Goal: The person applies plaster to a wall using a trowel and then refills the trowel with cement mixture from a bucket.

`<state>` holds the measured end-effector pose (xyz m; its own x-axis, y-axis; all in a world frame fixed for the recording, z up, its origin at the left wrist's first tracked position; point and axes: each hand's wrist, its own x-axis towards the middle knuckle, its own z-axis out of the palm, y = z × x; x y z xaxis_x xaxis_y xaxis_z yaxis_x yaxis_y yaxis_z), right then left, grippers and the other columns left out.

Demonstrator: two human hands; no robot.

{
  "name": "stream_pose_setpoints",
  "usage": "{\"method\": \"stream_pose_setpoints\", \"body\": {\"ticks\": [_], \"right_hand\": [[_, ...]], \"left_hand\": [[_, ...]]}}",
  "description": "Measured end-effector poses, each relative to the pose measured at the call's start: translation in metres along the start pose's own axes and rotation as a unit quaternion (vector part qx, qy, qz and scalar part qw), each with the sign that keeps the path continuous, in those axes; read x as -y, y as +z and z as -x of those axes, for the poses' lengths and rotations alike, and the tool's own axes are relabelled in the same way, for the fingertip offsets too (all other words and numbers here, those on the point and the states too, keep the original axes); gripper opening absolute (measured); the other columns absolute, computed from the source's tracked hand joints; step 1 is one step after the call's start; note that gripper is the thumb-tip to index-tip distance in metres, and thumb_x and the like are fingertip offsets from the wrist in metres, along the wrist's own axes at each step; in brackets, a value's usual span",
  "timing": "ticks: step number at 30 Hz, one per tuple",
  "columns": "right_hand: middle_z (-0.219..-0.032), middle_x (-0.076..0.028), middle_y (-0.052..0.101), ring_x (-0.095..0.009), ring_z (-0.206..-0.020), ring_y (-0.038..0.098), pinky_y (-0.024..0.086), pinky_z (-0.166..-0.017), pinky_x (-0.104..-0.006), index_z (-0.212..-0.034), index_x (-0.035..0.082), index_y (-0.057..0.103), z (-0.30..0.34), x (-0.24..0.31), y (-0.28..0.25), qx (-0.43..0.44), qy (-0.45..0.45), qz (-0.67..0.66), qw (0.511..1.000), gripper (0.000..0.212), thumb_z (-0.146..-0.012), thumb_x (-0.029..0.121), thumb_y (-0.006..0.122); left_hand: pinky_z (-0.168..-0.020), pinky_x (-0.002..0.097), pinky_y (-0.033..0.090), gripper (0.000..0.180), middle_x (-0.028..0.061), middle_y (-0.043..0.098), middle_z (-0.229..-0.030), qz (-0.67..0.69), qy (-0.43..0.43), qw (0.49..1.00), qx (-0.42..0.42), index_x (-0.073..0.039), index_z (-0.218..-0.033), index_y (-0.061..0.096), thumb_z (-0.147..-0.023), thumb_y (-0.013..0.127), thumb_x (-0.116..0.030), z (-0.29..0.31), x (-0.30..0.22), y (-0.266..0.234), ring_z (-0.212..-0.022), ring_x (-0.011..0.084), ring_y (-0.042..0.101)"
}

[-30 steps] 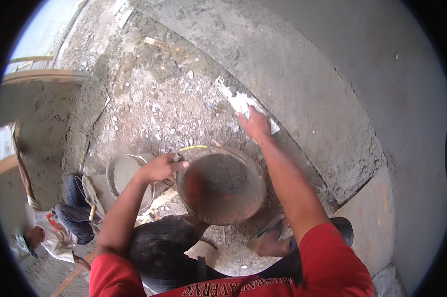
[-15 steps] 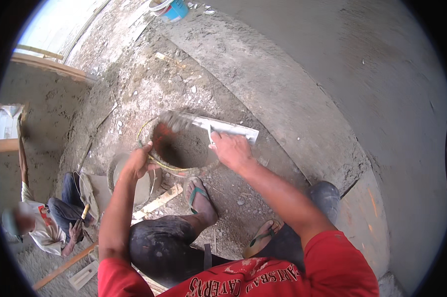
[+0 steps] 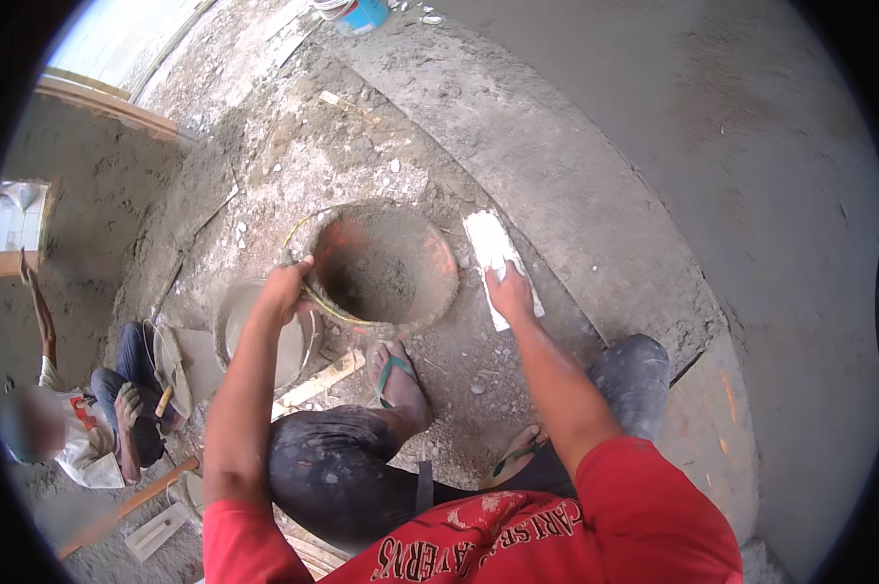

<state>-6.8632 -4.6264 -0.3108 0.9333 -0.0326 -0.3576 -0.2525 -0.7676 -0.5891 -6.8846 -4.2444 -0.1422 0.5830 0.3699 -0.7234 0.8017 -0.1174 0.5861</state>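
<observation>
My left hand (image 3: 289, 290) is closed round the near-left rim of an orange bucket (image 3: 445, 261) crusted with grey mortar. The bucket tips toward me, so its hollow shows. Wet mortar (image 3: 386, 277) lies inside. To the right of the bucket, apart from it, my right hand (image 3: 513, 294) grips a flat rectangular plastering trowel (image 3: 486, 232). Its pale blade shines in the light and points away from me. The trowel's handle is mostly hidden under my fingers.
A second bucket (image 3: 308, 346) of grey, watery stuff stands left of my feet, beside a wood strip (image 3: 328, 380). A co-worker (image 3: 89, 438) sits at the left by the plastered wall (image 3: 99, 234). A blue bucket (image 3: 366, 14) is at the far edge. Concrete ledge (image 3: 556, 165) runs along the right.
My right hand has drawn the trowel off the bucket's mouth to the right and turned its blade to point away. My left hand keeps hold of the rim.
</observation>
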Motion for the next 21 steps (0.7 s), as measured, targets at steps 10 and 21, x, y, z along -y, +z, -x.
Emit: {"method": "stream_pose_setpoints", "body": {"ticks": [10, 21], "right_hand": [[-0.120, -0.026, 0.059, -0.041, -0.114, 0.056, 0.045, -0.097, -0.0458, -0.130, 0.001, 0.051, -0.060, 0.054, 0.004, 0.038, -0.002, 0.023, 0.999, 0.060, -0.089, 0.046, 0.051], [-0.124, -0.028, 0.056, -0.042, -0.119, 0.052, 0.042, -0.101, -0.0460, -0.126, -0.005, 0.052, -0.065, 0.074, -0.015, 0.085, 0.064, -0.159, 0.982, 0.066, -0.089, 0.049, 0.049]], "left_hand": [[-0.052, 0.0378, 0.059, 0.033, 0.0093, 0.061, -0.082, -0.031, 0.023, 0.999, 0.007, 0.004, -0.098, 0.060, -0.094, 0.056, -0.029, 0.001, -0.018, 0.007, -0.064, 0.0198, 0.062], [-0.048, 0.0304, 0.048, 0.032, 0.0047, 0.062, -0.081, -0.067, 0.109, 0.991, -0.033, -0.001, -0.099, 0.064, -0.094, 0.056, -0.032, 0.025, -0.050, -0.006, -0.061, 0.0145, 0.058]]}}
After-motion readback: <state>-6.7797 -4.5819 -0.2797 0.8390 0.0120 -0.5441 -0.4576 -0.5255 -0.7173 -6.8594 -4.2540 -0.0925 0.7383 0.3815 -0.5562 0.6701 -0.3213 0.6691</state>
